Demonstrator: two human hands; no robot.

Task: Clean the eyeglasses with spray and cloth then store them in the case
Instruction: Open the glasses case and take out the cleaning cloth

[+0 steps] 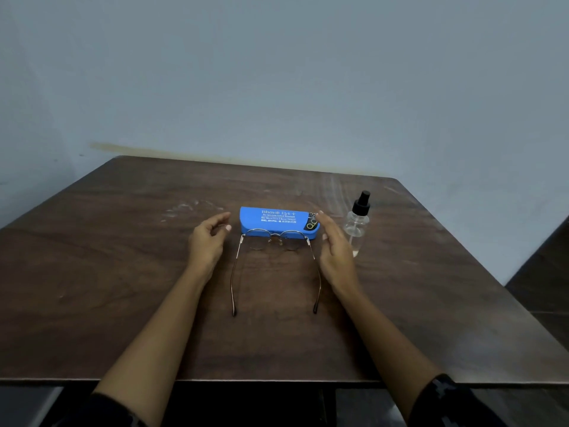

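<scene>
Presently, head view, one entry per item.

1. Desk (123, 272): dark brown wood-grain top, rounded far corners, set against a pale blue-grey wall (277, 72). Faint whitish scuffs show on the far left and far right of the top.

2. Case (278, 221): blue, hard-shelled and oblong, lid closed. It lies flat near the middle of the desk with its long side across the view. White print runs over the lid and a black patch with a yellow mark sits at its right end.

3. Eyeglasses (274, 241): thin metal frame with rounded lenses, standing on the desk just in front of the case. The lens front is close against the case's near side; whether they touch cannot be told. Both temples are unfolded and reach back toward the person, dark tips resting on the wood.

4. Spray bottle (357, 224): clear body, black pump top, upright, to the right of the case and apart from it. Its lower part is hidden behind the right hand.

5. Left hand (207, 241): just left of the eyeglasses and case, holding nothing. Its fingers (223, 217) are loosely curled and parted from the thumb, touching neither item.

6. Right hand (334, 248): between the eyeglasses and the spray bottle, seen edge-on, holding nothing. Its fingers (326, 221) are nearly straight and close together, tips by the case's right end; contact cannot be told.

7. Sleeves (446, 392): dark, patterned, at both forearms along the bottom edge.
</scene>
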